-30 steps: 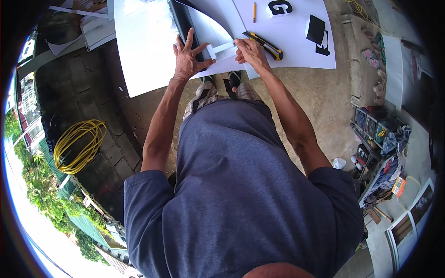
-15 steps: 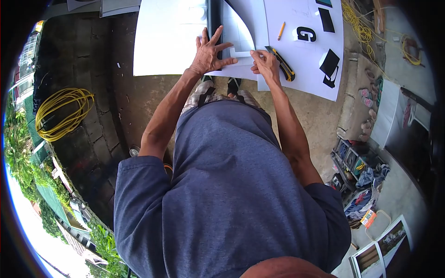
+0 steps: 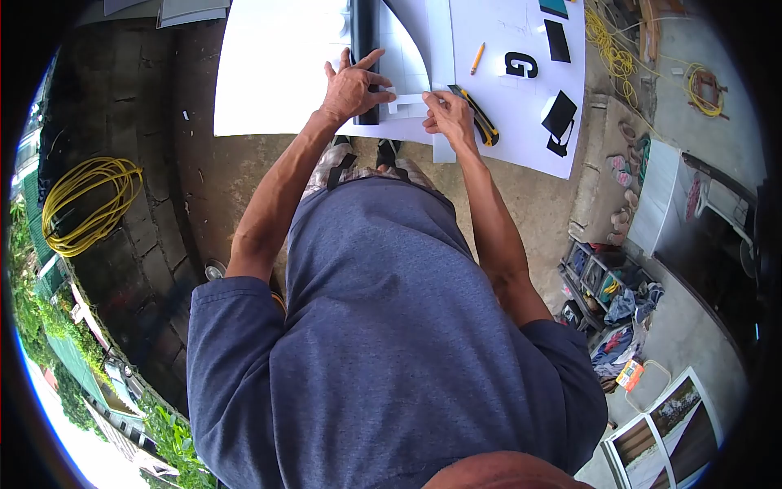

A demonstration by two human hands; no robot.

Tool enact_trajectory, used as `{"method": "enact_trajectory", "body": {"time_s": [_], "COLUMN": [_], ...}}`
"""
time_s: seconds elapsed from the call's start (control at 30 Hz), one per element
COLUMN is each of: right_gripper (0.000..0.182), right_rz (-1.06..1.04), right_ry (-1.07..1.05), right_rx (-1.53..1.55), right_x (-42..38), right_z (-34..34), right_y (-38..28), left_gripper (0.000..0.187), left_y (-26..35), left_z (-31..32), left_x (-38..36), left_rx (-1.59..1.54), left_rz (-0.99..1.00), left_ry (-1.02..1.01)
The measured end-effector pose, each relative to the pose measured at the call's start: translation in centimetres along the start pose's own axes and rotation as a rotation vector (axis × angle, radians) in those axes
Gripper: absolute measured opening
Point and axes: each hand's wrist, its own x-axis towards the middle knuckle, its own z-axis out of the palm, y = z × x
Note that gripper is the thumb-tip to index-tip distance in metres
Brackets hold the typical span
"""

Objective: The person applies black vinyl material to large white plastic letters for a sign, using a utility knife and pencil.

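Observation:
On the white board lies a dark roll of sheet with a pale gridded side curling out to its right. My left hand rests on the roll with its fingers spread and the thumb near a white strip. The fingers of my right hand pinch the right end of that white strip, which runs between both hands. A yellow and black cutter lies just right of my right hand. Farther right are an orange pencil and a black letter G.
Black pieces lie near the board's right edge, with another dark piece above. A coiled yellow hose is on the left. Yellow cord lies beyond the board at the right. Shelves with clothes stand lower right.
The view has shifted, so most things sit farther left. The white strip now spans the gap between my hands, and my left thumb is closer to it.

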Motion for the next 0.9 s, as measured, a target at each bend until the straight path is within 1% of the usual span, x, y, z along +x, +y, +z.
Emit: {"method": "enact_trajectory", "body": {"time_s": [0.2,0.27,0.3,0.37,0.4,0.47,0.5,0.57,0.6,0.7,0.73,0.77,0.83,0.87,0.9], "right_gripper": [0.044,0.043,0.034,0.03,0.03,0.035,0.035,0.042,0.042,0.041,0.04,0.04,0.032,0.032,0.026], "right_rz": [0.001,-0.111,-0.147,-0.683,-0.682,-0.366,-0.367,-0.32,-0.325,-0.234,-0.269,-0.264,-0.15,-0.144,-0.108], "right_ry": [-0.02,0.146,0.199,0.523,0.52,0.492,0.485,0.505,0.503,0.516,0.563,0.56,0.576,0.58,0.56], "right_rx": [-0.033,-0.096,-0.092,-0.722,-0.72,-0.892,-0.89,-0.935,-0.935,-0.872,-0.844,-0.846,-0.718,-0.717,-0.773], "right_x": [-0.2,-0.1,0.6,5.6,6.1,7.3,8.0,9.5,10.0,10.9,11.1,10.7,10.0,9.7,9.4], "right_z": [-0.6,-1.1,-1.3,-2.2,-2.2,-2.1,-1.9,-1.9,-2.0,-2.4,-2.4,-2.3,-2.6,-2.8,-2.8], "right_y": [-1.2,-2.3,-2.5,0.6,-0.5,-2.7,-2.8,-3.1,-3.2,-2.4,-1.8,-2.2,-3.0,-3.5,-4.1], "left_gripper": [0.034,0.032,0.032,0.031,0.031,0.029,0.029,0.029,0.029,0.028,0.028,0.028,0.028,0.028,0.029], "left_y": [0.4,0.4,0.4,0.3,0.4,0.4,0.3,0.4,0.4,0.6,0.7,0.6,0.7,0.6,0.6], "left_z": [-0.1,-0.2,-0.1,-0.1,-0.1,-0.3,-0.2,-0.3,-0.3,-0.5,-0.6,-0.6,-0.6,-0.6,-0.6], "left_x": [-0.2,-0.1,-0.2,0.2,0.2,0.2,0.2,0.4,0.4,0.4,0.4,0.5,0.6,0.6,0.6], "left_rx": [-0.02,-0.029,-0.03,-0.045,-0.043,-0.043,-0.041,-0.045,-0.048,-0.054,-0.063,-0.065,-0.06,-0.06,-0.05], "left_rz": [0.003,-0.011,-0.013,-0.004,-0.007,-0.007,-0.013,-0.009,-0.011,-0.044,-0.043,-0.044,-0.053,-0.047,-0.044], "left_ry": [0.013,0.017,0.01,0.001,-0.001,-0.01,-0.011,-0.012,-0.011,-0.038,-0.037,-0.043,-0.049,-0.054,-0.067]}}
